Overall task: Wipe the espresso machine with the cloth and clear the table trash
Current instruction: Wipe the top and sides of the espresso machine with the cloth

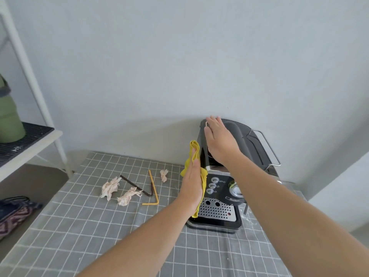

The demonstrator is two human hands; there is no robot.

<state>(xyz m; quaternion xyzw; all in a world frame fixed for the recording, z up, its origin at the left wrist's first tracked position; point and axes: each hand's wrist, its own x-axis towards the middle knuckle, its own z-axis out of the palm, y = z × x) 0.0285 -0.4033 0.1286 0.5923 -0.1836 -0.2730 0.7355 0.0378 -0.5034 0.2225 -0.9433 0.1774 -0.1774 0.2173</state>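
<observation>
Tabletop [79,226]: cloth [194,150] against espresso machine [225,188]

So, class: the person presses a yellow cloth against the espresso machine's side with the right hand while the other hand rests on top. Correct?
Not quite. The head view shows the left hand pressing the yellow cloth against the espresso machine; the right hand rests on top.

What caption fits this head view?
Left hand presses yellow cloth against espresso machine; right hand steadies its top.
</observation>
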